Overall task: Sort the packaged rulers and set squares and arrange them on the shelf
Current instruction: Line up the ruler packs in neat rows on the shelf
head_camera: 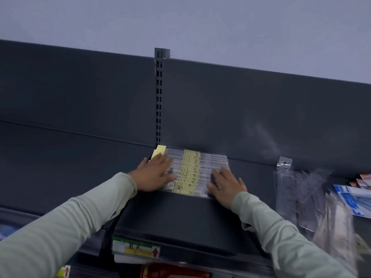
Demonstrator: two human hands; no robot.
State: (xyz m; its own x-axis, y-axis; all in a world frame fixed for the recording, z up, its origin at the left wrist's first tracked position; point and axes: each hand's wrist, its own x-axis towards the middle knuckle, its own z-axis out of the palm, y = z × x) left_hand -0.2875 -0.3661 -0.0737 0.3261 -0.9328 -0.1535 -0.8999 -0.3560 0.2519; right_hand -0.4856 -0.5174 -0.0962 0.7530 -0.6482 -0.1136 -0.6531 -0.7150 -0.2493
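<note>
clear packets (301,199) blurred, red pack (174,272) cropped

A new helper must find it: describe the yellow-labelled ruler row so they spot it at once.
Follow the slotted upright post in the dark back panel down to the shelf. Right of its foot lies the row of packaged rulers. Unlike the loose clear packets farther right, it carries a yellow label strip down its middle.

Pale grey-blue wall (180,21) far behind, dark grey back panels (80,93) left and right of a slotted upright (158,97), dim flat light.
</note>
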